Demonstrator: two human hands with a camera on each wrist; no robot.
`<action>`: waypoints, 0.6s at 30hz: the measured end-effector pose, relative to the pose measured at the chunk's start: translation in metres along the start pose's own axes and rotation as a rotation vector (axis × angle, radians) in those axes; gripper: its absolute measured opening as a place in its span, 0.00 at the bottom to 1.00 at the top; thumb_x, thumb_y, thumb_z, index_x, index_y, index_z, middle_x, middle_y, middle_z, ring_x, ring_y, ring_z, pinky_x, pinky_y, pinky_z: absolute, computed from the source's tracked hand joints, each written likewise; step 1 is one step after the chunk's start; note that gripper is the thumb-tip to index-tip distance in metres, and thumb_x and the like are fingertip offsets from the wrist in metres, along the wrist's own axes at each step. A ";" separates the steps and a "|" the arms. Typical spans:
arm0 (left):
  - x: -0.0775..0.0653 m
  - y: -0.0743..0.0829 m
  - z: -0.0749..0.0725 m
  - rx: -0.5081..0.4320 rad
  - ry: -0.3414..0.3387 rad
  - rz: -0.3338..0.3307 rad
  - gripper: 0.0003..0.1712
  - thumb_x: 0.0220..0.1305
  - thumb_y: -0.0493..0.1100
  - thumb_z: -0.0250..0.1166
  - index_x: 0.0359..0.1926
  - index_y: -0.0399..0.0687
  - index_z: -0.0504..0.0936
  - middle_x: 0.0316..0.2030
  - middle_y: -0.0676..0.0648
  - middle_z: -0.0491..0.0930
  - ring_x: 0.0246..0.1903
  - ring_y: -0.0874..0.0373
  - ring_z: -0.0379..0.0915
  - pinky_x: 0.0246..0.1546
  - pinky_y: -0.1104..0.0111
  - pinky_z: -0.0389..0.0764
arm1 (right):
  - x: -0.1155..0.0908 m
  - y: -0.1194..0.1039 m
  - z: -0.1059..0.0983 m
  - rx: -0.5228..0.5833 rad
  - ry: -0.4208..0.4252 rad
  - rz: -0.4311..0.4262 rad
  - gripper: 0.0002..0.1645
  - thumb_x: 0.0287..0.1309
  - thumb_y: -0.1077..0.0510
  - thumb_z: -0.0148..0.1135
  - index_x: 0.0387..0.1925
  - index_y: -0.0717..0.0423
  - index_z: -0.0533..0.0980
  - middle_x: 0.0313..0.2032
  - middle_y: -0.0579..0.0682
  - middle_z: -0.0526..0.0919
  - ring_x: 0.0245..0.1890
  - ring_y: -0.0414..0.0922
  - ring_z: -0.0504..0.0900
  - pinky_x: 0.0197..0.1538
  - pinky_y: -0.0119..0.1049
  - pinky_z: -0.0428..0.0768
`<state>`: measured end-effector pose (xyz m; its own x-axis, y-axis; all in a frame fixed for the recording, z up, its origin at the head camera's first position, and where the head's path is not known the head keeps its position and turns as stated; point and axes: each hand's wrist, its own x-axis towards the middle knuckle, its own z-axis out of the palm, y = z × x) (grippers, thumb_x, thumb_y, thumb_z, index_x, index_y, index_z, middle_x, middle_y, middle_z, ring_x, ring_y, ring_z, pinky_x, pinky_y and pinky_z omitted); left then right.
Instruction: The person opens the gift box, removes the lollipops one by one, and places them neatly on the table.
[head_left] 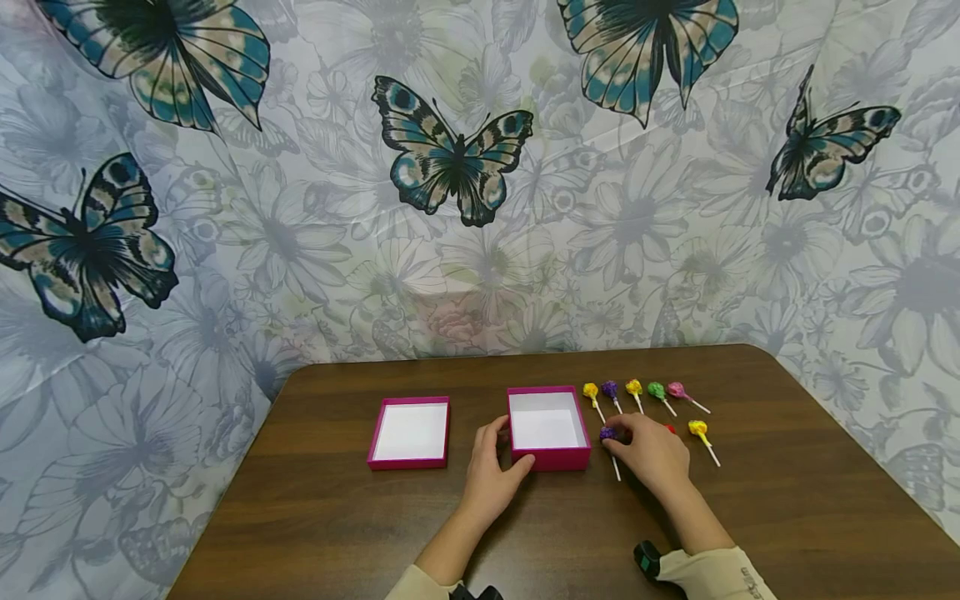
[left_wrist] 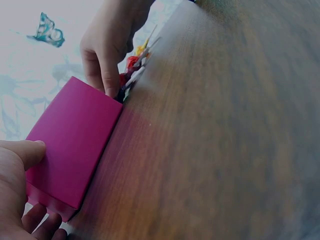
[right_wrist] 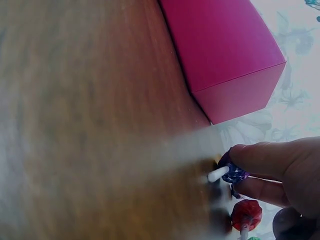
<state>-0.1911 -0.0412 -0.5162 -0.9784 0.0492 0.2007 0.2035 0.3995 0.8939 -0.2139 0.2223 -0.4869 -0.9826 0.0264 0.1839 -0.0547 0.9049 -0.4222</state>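
Note:
My left hand [head_left: 491, 475] grips the open magenta box [head_left: 551, 459] by its near left corner. In the left wrist view the thumb [left_wrist: 32, 151] presses the front face and the fingers lie along the side. The box has a white inside, with nothing visible in it. Just right of the box, my right hand [head_left: 652, 452] pinches a purple-wrapped lollipop [right_wrist: 235, 173] by its head between thumb and fingers. Its white stick [head_left: 617, 468] points toward me. Beside it a red lollipop [right_wrist: 246, 215] is mostly hidden by the hand in the head view.
The shallow magenta lid [head_left: 409, 464] lies left of the box, white side up. A row of several lollipops stretches behind my right hand, from a yellow one [head_left: 591, 391] to a pink one [head_left: 678, 390]. Another yellow lollipop [head_left: 699, 430] lies to the right on the brown table [head_left: 322, 517].

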 end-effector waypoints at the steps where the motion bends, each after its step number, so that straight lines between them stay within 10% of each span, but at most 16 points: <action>1: 0.000 0.000 0.000 -0.001 0.000 0.002 0.39 0.59 0.48 0.72 0.70 0.50 0.66 0.61 0.49 0.70 0.60 0.53 0.69 0.59 0.55 0.72 | 0.000 0.000 0.000 -0.003 -0.001 0.001 0.15 0.52 0.46 0.74 0.43 0.41 0.85 0.41 0.46 0.88 0.33 0.45 0.83 0.27 0.38 0.72; 18: 0.002 -0.003 0.000 -0.031 -0.002 0.009 0.42 0.58 0.48 0.73 0.70 0.52 0.64 0.64 0.48 0.66 0.61 0.53 0.68 0.61 0.55 0.73 | 0.000 -0.002 -0.008 0.031 0.080 -0.026 0.21 0.56 0.46 0.71 0.51 0.45 0.83 0.48 0.50 0.86 0.36 0.47 0.84 0.27 0.37 0.73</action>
<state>-0.1936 -0.0422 -0.5187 -0.9765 0.0545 0.2083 0.2135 0.3706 0.9039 -0.2128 0.2238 -0.4793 -0.9635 0.0379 0.2650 -0.0868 0.8922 -0.4433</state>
